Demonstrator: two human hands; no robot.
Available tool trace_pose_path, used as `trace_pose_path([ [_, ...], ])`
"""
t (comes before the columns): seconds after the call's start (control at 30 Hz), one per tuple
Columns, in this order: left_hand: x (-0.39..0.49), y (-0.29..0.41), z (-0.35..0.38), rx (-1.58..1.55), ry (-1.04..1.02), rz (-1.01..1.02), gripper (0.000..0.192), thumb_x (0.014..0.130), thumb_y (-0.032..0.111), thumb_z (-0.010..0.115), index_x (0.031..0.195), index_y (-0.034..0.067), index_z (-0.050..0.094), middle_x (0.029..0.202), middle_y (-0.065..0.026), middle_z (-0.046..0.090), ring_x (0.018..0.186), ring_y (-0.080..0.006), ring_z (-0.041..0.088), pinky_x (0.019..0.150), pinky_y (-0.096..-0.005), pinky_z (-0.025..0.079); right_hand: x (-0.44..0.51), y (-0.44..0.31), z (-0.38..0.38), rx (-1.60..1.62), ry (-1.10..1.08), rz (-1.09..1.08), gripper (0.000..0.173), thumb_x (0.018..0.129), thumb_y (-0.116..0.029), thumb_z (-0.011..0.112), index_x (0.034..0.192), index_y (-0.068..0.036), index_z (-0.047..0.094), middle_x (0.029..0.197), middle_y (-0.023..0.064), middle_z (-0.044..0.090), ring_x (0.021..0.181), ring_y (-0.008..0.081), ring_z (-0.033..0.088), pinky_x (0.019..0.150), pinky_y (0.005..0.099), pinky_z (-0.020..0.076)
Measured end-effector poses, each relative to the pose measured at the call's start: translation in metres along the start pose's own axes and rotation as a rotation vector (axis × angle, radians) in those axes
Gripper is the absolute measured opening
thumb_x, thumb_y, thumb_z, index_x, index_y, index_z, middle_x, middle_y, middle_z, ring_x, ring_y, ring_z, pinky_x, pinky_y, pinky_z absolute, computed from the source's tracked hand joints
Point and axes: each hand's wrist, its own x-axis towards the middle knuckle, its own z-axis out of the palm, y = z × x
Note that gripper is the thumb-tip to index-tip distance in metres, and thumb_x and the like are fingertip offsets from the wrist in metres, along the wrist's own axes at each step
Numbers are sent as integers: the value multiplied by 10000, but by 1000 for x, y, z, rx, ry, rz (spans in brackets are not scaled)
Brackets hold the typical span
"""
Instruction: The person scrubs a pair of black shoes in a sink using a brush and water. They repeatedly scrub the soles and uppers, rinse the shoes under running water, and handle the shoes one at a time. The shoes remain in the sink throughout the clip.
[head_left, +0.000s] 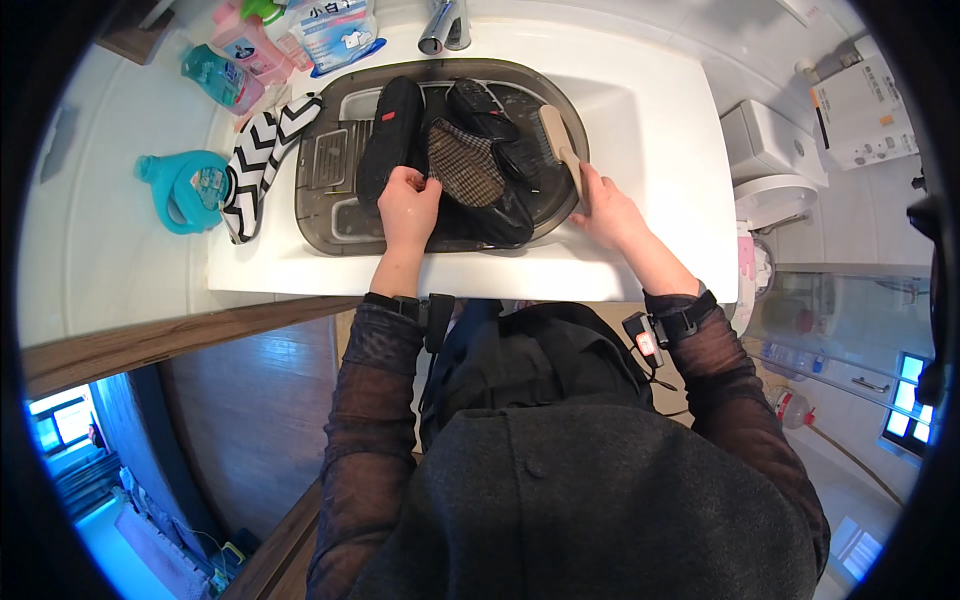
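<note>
A dark translucent plastic basin (577, 120) sits in the white washbasin (660, 225), a ribbed washboard (330, 157) moulded into its left side. Inside lie wet-looking black items: a long padded piece (394, 112) with a small red tag, and a folded black piece (514, 221) showing brown checked fabric (465, 165). My left hand (409, 210) pinches the black material between the long piece and the checked fabric. In my right hand (604, 210) is the handle of a scrubbing brush (555, 131), its bristles facing left at the basin's right wall.
A chrome tap (442, 30) rises behind the basin. Along the left stand a turquoise detergent jug (184, 191), a green bottle (217, 75), a pink bottle (247, 45) and a detergent bag (334, 30). Zigzag-patterned cloth (259, 161) hangs near the basin's left rim. A toilet (772, 150) is at right.
</note>
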Motion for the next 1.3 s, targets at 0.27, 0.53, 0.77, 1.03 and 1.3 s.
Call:
trace_pose_path([
  [0.27, -20, 0, 9, 82, 141, 360, 239, 911, 89, 659, 1143, 94, 714, 1115, -131, 667, 893, -306, 686, 819, -383, 546, -23, -2, -37, 298, 197, -116, 576, 885, -85, 586, 1439, -235, 534, 1058, 191, 624, 979, 365, 644, 893, 442, 521],
  [0.53, -51, 13, 6, 348, -26, 323, 361, 903, 354, 721, 1149, 90, 717, 1331, -170, 570, 1175, -367, 604, 958, -422, 518, -70, -44, -49, 173, 109, -395, 407, 943, -235, 644, 1349, -237, 615, 904, 137, 609, 822, 345, 662, 729, 438, 559],
  [0.77, -81, -1, 19, 530, -70, 428, 340, 952, 316, 643, 1219, 107, 677, 1351, -209, 571, 1287, -373, 527, 1033, -491, 443, -60, -58, -25, 93, 95, -463, 387, 956, -266, 631, 1339, -217, 599, 922, 167, 620, 774, 376, 685, 698, 457, 578],
  [1.03, -84, 5, 25, 574, -56, 354, 295, 962, 274, 576, 1191, 122, 682, 1380, -194, 571, 1318, -337, 510, 1037, -481, 423, 25, -117, -10, 72, 217, -430, 324, 960, -250, 599, 1277, -192, 613, 895, 209, 684, 816, 388, 705, 707, 474, 581],
  [1.3, -85, 5, 26, 609, -60, 360, 328, 979, 287, 542, 1240, 134, 668, 1394, -187, 565, 1326, -334, 500, 1059, -476, 406, -23, -84, -26, 21, 123, -378, 301, 956, -247, 582, 1240, -159, 633, 871, 211, 711, 834, 391, 710, 726, 487, 579],
])
